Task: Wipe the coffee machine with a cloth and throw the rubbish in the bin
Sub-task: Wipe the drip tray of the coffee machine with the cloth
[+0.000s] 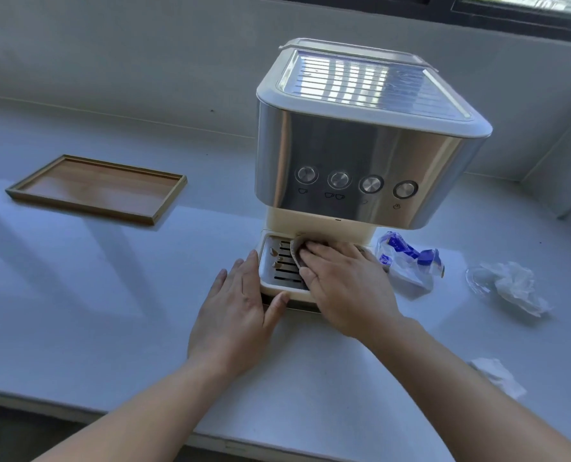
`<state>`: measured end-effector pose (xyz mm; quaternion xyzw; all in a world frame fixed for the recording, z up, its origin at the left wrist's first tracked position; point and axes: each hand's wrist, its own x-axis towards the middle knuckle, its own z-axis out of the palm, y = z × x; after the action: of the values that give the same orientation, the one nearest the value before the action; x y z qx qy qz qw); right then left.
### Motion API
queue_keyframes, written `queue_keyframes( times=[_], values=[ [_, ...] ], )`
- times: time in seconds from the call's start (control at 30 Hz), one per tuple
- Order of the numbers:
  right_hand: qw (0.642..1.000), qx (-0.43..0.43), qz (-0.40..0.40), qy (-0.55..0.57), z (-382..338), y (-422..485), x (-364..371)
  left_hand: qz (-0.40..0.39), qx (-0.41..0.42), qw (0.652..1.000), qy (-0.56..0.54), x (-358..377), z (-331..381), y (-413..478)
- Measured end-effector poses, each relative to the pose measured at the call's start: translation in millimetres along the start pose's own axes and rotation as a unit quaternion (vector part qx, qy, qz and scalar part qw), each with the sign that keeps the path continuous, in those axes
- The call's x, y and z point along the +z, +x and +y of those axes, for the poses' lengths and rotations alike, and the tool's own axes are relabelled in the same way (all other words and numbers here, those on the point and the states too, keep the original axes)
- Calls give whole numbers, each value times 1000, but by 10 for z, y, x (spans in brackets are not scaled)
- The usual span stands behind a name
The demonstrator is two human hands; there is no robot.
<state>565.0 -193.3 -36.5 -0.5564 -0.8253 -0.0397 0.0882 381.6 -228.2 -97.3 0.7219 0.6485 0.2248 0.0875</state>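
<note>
A steel and cream coffee machine [354, 155] stands on a white counter [94, 311]. Its slotted drip tray [279, 266] carries brown stains on the left side. My right hand [347, 288] lies flat on a brownish cloth [295, 250], pressing it onto the drip tray. The hand hides most of the cloth. My left hand [235, 323] rests on the counter against the tray's left front corner, fingers spread, thumb touching the tray's front edge. To the right of the machine lie a blue and white plastic wrapper [407, 261], a crumpled white tissue [514, 286] and a smaller paper scrap [497, 375].
A shallow wooden tray [21, 190] lies on the counter to the left of the machine. A grey wall rises behind the counter, with a dark window frame [524, 18] at the top right. The counter's front edge runs along the bottom left. No bin is in view.
</note>
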Motion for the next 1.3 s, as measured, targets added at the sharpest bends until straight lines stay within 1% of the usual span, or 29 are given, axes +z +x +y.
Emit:
queue_keyframes(
  times=[0.07, 0.17, 0.2, 0.3, 0.33, 0.37, 0.47, 0.5, 0.53, 0.6, 0.63, 0.67, 0.73, 0.77, 0.83, 0.9, 0.93, 1.0, 1.07, 1.17, 1.23, 1.27, 1.3],
  values=[
    [1000, 1, 20, -1, -15, -73, 30, -2, 0, 1000, 0, 0, -1, -2],
    [998, -23, 62, 15, 105, -254, 65, -1, -1, 1000, -4, 15, -15, 5],
    [997, -15, 73, 16, 181, -243, 64, -1, -1, 1000, -8, 21, -20, 8],
    [993, 58, 96, 28, 212, -127, 33, 1, -2, 1000, -18, 18, -22, 4],
    [992, 59, 112, 26, 159, -125, 53, 2, -2, 1000, -17, 17, -18, 2],
    [991, 37, 126, 23, 102, -153, 94, 2, -2, 1000, -15, 17, -15, 0],
    [985, -83, 151, 14, 134, -296, 175, 4, -3, 1000, -13, 20, -13, 7],
    [983, -96, 155, 12, 213, -295, 157, 3, -3, 1000, -14, 16, -13, 9],
    [983, -87, 161, 13, 277, -282, 130, 3, -3, 1000, -16, 11, -10, 10],
    [982, -30, 183, 28, 294, -269, 95, 3, -4, 1000, -21, -3, -5, 9],
    [982, -16, 184, 40, 237, -278, 98, 2, -5, 1000, -22, -6, -5, 6],
    [982, -25, 178, 58, 165, -289, 118, 0, -7, 1000, -22, -8, -5, 6],
    [980, -77, 153, 103, 67, -293, 133, -4, -11, 1000, -28, -11, -5, 17],
    [978, -86, 137, 128, 61, -259, 102, -4, -13, 999, -32, -5, 2, 26],
    [978, -63, 103, 172, 52, -116, 16, -1, -14, 999, -38, -7, -12, 27],
    [985, -58, 51, 151, -12, -30, -27, 2, -14, 999, -43, -10, -21, 21],
    [989, -74, 31, 123, -55, -33, -20, 2, -15, 999, -44, -11, -23, 21],
    [990, -109, 16, 92, -49, -96, -1, 2, -16, 999, -42, -13, -29, 20],
    [989, -109, 39, 87, 96, -170, 10, 3, -13, 999, -36, -9, -34, 15],
    [989, -40, 114, 84, 236, -250, 31, 1, -11, 999, -37, -9, -33, 18],
    [988, -12, 132, 77, 99, -240, 60, -1, -11, 999, -33, -11, -30, 22],
    [989, -24, 127, 77, 0, -228, 78, -4, -11, 999, -32, -14, -26, 23],
    [989, -54, 114, 77, -78, -214, 91, -6, -12, 999, -33, -20, -23, 21]
  ],
)
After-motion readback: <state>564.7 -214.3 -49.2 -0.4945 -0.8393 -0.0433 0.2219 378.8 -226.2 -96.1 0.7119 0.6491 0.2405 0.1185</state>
